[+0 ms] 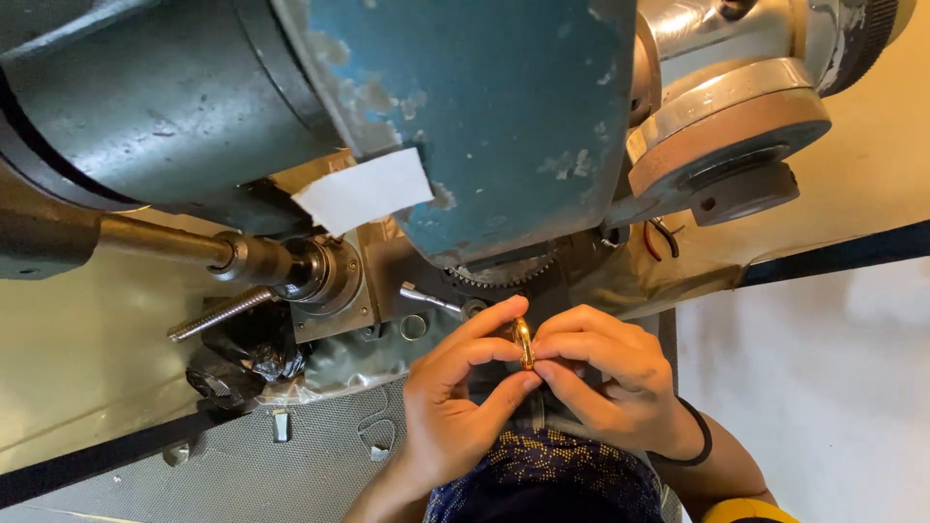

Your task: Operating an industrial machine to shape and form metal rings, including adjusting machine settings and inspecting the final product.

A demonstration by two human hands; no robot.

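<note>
A small gold ring [524, 342] stands on edge between both hands, its long axis running away from the person toward the blue machine [504, 126]. The left hand [455, 397] and right hand [605, 378] pinch it from either side, fingertips narrowly closed on it.

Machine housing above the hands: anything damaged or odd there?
Yes. The blue-green machine housing has paint chipped off in patches, and a loose white paper scrap sticks out askew from its lower left edge.
</note>
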